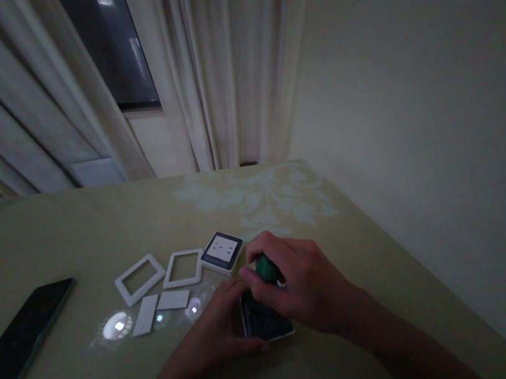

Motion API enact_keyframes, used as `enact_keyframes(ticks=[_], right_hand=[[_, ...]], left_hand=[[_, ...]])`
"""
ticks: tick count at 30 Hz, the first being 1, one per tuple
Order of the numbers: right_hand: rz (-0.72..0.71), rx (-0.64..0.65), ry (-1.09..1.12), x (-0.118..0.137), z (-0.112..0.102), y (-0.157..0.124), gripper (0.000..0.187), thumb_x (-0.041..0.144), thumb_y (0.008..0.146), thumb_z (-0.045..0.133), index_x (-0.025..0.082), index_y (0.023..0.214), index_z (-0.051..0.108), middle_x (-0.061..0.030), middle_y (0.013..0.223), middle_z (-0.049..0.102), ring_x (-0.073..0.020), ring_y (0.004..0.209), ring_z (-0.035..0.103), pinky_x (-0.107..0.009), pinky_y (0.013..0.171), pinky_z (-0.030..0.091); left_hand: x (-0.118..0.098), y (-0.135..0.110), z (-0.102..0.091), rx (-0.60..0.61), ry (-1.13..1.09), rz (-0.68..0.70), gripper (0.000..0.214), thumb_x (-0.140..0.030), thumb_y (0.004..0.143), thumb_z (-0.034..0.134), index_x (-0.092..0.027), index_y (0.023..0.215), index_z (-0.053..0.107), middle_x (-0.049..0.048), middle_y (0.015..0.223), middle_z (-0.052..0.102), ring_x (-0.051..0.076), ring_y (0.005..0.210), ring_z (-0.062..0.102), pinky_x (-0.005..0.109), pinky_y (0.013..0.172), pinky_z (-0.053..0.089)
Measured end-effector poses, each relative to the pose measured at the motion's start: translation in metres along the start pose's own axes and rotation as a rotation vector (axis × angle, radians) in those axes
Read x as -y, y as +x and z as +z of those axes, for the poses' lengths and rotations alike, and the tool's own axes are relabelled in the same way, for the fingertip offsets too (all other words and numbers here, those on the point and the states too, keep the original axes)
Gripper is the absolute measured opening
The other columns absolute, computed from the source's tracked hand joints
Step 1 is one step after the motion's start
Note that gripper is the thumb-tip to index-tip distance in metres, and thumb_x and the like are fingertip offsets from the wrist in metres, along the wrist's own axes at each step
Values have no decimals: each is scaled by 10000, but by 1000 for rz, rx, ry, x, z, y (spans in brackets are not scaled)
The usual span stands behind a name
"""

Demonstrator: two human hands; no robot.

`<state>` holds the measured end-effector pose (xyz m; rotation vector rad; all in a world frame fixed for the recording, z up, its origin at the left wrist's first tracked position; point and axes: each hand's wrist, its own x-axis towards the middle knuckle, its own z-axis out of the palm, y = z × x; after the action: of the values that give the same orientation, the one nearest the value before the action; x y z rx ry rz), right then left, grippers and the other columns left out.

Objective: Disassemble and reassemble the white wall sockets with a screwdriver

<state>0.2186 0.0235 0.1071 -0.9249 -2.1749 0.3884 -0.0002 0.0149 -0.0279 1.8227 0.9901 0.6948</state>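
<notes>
left hand [223, 328] clasps panel [268, 322], apparently steadying it | right hand [305, 276] grips green handle [268, 269] over it, probably for control

Left hand [219, 329], right hand [311, 285] and both forearms [391, 340] are bare.

Home rm., by the look of it: long pale curtains [211, 63] are hung by a dark window [118, 51]; the greenish table [98, 230] is decorated w/ a pale leaf-&-scroll pattern [266, 197] & is set nr. a plain wall [420, 103].
</notes>
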Motion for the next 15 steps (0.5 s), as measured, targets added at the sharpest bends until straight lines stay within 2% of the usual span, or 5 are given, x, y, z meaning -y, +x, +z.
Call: enact_keyframes(ticks=[5, 10, 12, 15], right_hand=[[-4, 25, 13, 0, 2, 0, 87, 283, 1051, 648, 222, 1051, 586, 11, 871, 691, -146, 731, 648, -267, 714, 470], [-21, 1, -2, -2, 4, 0, 80, 284, 1063, 640, 221, 1067, 591, -6, 902, 708, -161, 764, 668, -278, 745, 507], [-62, 30, 21, -3, 5, 1, 111, 266, 1064, 629, 216, 1154, 587, -44, 1011, 736, -186, 879, 702, -300, 820, 546], [-149, 105, 70, -3, 4, 2, 309, 195, 1026, 601, 214, 1328, 535, -109, 1223, 729, -231, 1121, 698, -373, 976, 569]], left_hand=[[1, 0, 1, 12, -45, 9, 925, -474, 697, 998, -355, 1521, 595, 112, 1562, 628, 432, 1423, 583, 630, 1211, 468], [5, 0, 2, 10, -21, 15, 926, -478, 705, 995, -349, 1524, 581, 111, 1534, 634, 429, 1412, 581, 642, 1203, 469], [6, 0, 2, 4, -36, 11, 885, -468, 689, 1003, -332, 1474, 616, 111, 1509, 649, 430, 1396, 593, 620, 1182, 500], [3, -2, 1, -1, -4, -11, 750, -457, 695, 996, -333, 1362, 678, 77, 1424, 698, 421, 1350, 624, 587, 1128, 556]])
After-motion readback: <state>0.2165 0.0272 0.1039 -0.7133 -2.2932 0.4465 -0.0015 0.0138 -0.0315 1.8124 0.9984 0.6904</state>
